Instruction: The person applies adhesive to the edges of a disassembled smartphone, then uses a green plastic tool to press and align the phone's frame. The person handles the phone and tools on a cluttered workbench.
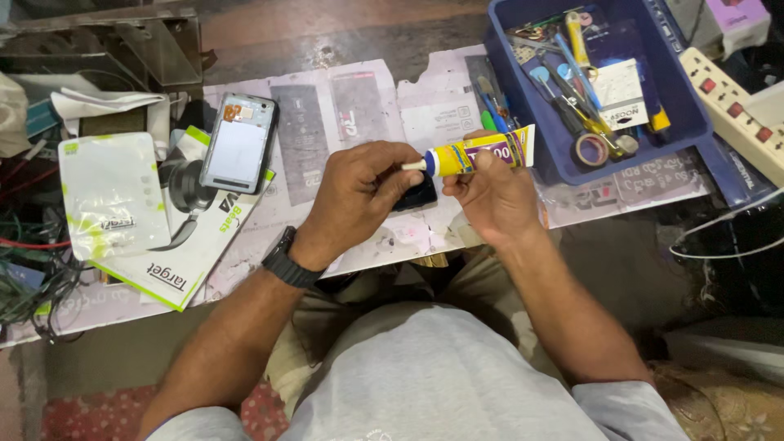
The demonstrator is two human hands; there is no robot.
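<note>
- The one camera sat on the person's head, looking steeply down, close over the hands and lap.
- It faced the far table (pixel 359 90); a blue tray (pixel 694 122) lay far right.

Glue tube (pixel 482 152) between both hands; perhaps uncapped

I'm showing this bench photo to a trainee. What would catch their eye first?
Likely the yellow glue tube at centre, held in the right hand while the left hand pinches its white nozzle end. Next, the opened phone lying on a white box to the left, and the blue tray crowded with small tools at upper right.
</note>
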